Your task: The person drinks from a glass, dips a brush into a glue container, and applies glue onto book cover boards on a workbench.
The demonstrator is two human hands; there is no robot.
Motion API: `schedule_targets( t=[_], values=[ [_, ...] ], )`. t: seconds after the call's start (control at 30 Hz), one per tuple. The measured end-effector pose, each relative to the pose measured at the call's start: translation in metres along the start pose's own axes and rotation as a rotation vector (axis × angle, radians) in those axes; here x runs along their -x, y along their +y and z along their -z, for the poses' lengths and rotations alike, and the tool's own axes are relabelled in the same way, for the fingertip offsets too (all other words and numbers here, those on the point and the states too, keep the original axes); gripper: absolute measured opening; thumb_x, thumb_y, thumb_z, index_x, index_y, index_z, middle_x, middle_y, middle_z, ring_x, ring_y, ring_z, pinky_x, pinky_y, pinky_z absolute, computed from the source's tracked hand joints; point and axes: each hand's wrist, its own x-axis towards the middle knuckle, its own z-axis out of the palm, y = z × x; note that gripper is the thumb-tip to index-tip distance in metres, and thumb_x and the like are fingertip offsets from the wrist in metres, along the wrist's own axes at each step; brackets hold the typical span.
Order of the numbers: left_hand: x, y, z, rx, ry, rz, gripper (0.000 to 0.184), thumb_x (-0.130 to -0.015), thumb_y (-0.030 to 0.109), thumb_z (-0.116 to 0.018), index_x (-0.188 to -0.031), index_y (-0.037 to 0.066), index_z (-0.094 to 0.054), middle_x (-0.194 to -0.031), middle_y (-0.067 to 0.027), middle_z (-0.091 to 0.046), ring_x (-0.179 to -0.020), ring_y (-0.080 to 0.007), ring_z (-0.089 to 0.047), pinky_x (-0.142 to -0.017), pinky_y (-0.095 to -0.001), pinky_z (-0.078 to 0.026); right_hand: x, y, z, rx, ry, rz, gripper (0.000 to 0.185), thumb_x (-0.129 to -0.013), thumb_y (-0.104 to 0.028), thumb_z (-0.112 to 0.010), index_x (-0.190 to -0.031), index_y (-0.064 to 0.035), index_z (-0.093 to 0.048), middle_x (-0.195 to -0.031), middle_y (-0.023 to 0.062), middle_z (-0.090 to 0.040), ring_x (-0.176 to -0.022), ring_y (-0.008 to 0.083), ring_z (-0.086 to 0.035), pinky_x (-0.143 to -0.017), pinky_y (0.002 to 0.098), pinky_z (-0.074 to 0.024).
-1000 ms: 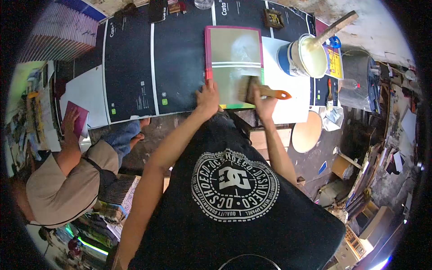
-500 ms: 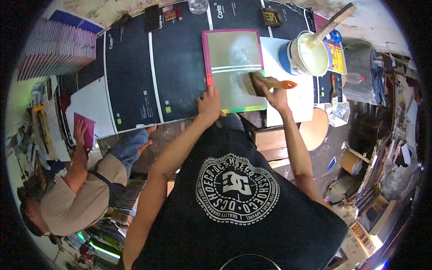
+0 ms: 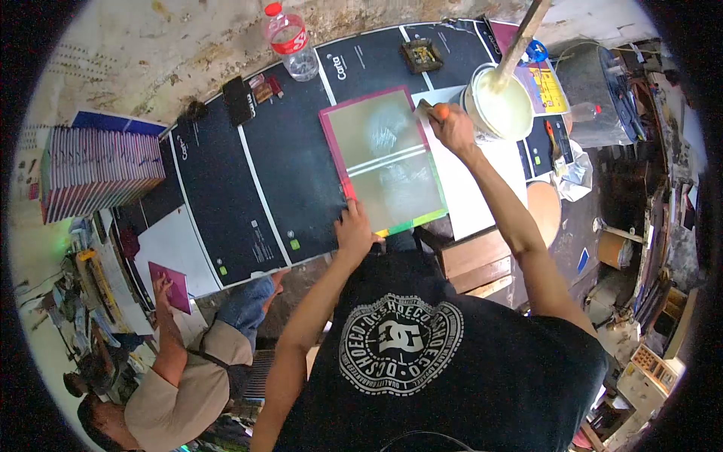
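The tight right grip (image 3: pixel 454 129) is taking the brush (image 3: pixel 440 112) off the board (image 3: pixel 382 177), stopping brushing; the spread left grip (image 3: pixel 354 228) is touching it.

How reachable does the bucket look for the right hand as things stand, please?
Probably yes: the right hand is close beside the bucket with nothing visible between, though its fingers hold the brush.

Black shirt (image 3: pixel 489 369), round white DCSHOECO print (image 3: pixel 401 339), bare forearms (image 3: pixel 503 200)
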Motion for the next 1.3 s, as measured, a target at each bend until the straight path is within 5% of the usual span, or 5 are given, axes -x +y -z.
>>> schedule_targets(
  t=[0.27,0.53,1.0,1.17,1.3],
  values=[
    [-0.001,0.008,0.012,-0.049,-0.050,0.032,0.093,-0.059,0.043,-0.087,-0.127,-0.003,-0.043,-0.136,-0.0166,-0.040,-0.112,-0.0301,-0.055,-0.087,-0.0512,-0.050,-0.059,0.033,-0.069,0.066,-0.318,-0.166,0.027,-0.076,-0.021,-0.069,-0.101,-0.0127,-0.067,-0.086,0.0154,-0.068,-0.083,0.0340,-0.067,-0.075,0.0459,-0.0522],
    [-0.007,0.010,0.016,-0.020,-0.077,0.041,0.087,-0.059,0.041,-0.087,-0.123,-0.001,-0.046,-0.132,-0.0144,-0.041,-0.112,-0.0295,-0.054,-0.085,-0.0507,-0.050,-0.095,-0.006,-0.051,-0.464,-0.294,0.489,0.026,-0.079,-0.032,-0.068,-0.086,-0.0066,-0.065,-0.080,0.0185,-0.066,-0.077,0.0386,-0.065,-0.070,0.0491,-0.0509],
    [-0.007,0.012,0.016,0.001,-0.116,0.071,0.088,-0.060,0.036,-0.088,-0.125,-0.003,-0.043,-0.132,-0.0163,-0.040,-0.115,-0.0323,-0.052,-0.089,-0.0537,-0.049,-0.180,-0.018,-0.101,0.069,-0.299,0.190,0.029,-0.079,-0.038,-0.066,-0.084,-0.0090,-0.069,-0.089,0.0173,-0.069,-0.078,0.0389,-0.066,-0.069,0.0501,-0.0526],
    [-0.009,0.006,0.001,0.036,-0.092,0.049,0.088,-0.060,0.033,-0.089,-0.126,-0.004,-0.043,-0.136,-0.0183,-0.038,-0.115,-0.0332,-0.052,-0.088,-0.0543,-0.049,-0.140,-0.039,-0.081,-0.660,-0.523,0.548,0.038,-0.082,-0.045,-0.066,-0.086,-0.0072,-0.068,-0.082,0.0195,-0.068,-0.074,0.0389,-0.066,-0.069,0.0474,-0.0535],
    [-0.007,0.007,0.004,0.048,-0.088,0.058,0.088,-0.060,0.032,-0.089,-0.125,-0.004,-0.043,-0.137,-0.0195,-0.037,-0.114,-0.0336,-0.053,-0.087,-0.0551,-0.049,-0.152,0.005,-0.065,-0.050,-0.324,0.011,0.041,-0.084,-0.046,-0.066,-0.096,-0.0071,-0.068,-0.083,0.0199,-0.068,-0.078,0.0387,-0.067,-0.069,0.0460,-0.0535]
  ],
)
